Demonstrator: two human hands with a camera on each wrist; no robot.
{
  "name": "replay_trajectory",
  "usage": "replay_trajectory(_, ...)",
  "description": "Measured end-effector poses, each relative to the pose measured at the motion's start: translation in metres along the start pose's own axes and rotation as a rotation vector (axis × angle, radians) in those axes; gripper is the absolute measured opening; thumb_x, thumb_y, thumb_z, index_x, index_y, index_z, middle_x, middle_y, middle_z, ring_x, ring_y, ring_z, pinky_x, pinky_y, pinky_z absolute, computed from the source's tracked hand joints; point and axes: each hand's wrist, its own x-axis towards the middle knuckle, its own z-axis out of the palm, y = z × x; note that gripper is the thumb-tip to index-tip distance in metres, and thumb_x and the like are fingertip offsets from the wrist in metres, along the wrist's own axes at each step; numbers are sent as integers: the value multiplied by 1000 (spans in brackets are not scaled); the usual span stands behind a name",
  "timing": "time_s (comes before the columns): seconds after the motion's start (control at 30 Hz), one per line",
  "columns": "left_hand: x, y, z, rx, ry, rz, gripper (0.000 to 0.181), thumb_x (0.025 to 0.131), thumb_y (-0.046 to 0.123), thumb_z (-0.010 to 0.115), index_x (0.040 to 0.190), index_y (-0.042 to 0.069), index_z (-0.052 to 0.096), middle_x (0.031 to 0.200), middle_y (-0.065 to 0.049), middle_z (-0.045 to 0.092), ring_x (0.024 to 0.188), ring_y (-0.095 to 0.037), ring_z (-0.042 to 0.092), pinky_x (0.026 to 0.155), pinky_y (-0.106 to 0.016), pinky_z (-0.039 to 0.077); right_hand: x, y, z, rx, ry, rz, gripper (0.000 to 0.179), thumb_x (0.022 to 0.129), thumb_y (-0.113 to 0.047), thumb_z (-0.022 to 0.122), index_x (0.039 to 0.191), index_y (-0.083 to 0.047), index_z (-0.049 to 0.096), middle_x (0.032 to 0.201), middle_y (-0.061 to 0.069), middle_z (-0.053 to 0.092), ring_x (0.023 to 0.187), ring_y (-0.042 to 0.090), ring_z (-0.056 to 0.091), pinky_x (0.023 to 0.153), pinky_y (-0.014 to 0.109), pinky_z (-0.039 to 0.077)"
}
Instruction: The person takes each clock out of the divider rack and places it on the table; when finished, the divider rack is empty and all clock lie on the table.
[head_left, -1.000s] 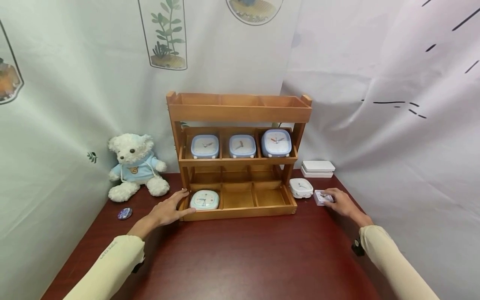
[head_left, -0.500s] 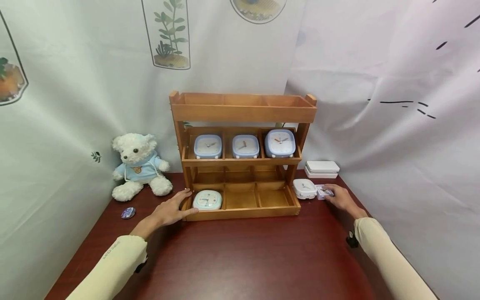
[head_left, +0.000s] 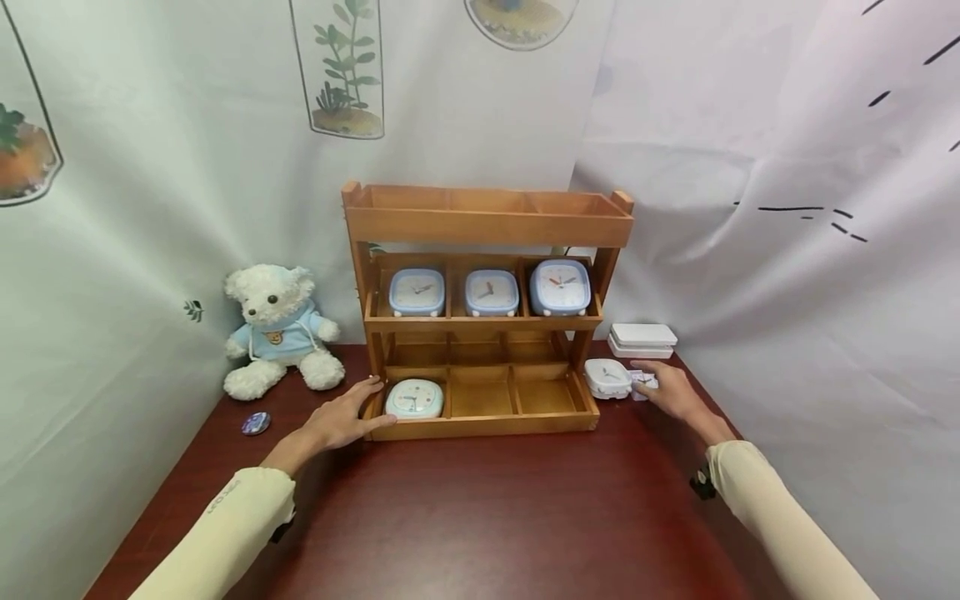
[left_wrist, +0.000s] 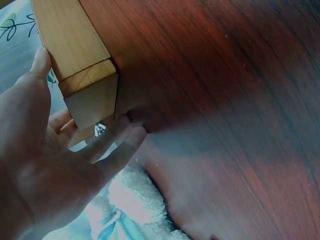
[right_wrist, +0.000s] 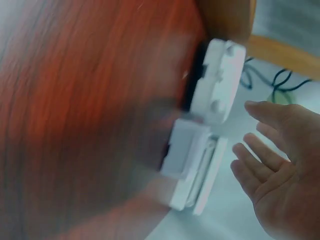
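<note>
My left hand (head_left: 345,417) rests at the left end of a wooden tiered shelf (head_left: 480,225). Its fingers lie straight and spread, thumb along the front edge and the others by the side; the left wrist view shows them around the wooden corner (left_wrist: 90,77). At the right, my right hand (head_left: 672,390) hovers beside a small pale square clock (head_left: 642,383), partly hidden by the fingers in the head view. In the right wrist view, a gap separates the loosely spread fingers from that small clock (right_wrist: 182,150). Right beside it stands a white rounded alarm clock (head_left: 608,379).
Three blue alarm clocks (head_left: 491,293) fill the middle tier. A mint-rimmed clock (head_left: 415,399) sits in the lower left compartment. White boxes (head_left: 642,341) are stacked at the back right. A teddy bear (head_left: 277,333) and a round purple tin (head_left: 256,423) are at the left.
The small square clock has shifted left and back, up to the white alarm clock. My right hand moved with it and has let go. My left hand stays at the shelf.
</note>
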Motion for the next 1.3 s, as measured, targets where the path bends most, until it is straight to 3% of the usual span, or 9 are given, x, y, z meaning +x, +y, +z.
replay_trajectory(0.33,-3,2,5,-9,-18,-1,89,97,64,62,161,8,38,168,-19,29,138,-55,44,100,-74,40,-4,-32,8,72,-28,-25,46,94,-14,78,132,9,66,128,29,68,115,51,65,94,62,52)
replay_trajectory(0.53,0,2,3,2,0,5,90,96,67,60,161,8,39,167,-19,30,139,-54,44,100,-74,40,3,-58,15,112,-52,-56,47,95,-16,78,135,6,65,132,25,67,119,47,64,96,60,52)
replay_trajectory(0.93,0,3,0,6,4,5,90,96,66,61,161,8,38,168,-18,29,140,-52,43,101,-72,40,25,-119,38,153,-41,-218,45,91,-18,82,129,2,70,119,20,74,100,36,71,85,52,56)
replay_trajectory(1.3,2,1,-1,23,-16,-8,93,95,70,59,162,8,36,168,-20,27,141,-53,42,101,-73,39,44,-168,66,207,-112,-232,48,94,-23,80,135,-1,67,133,16,69,124,34,65,102,50,52)
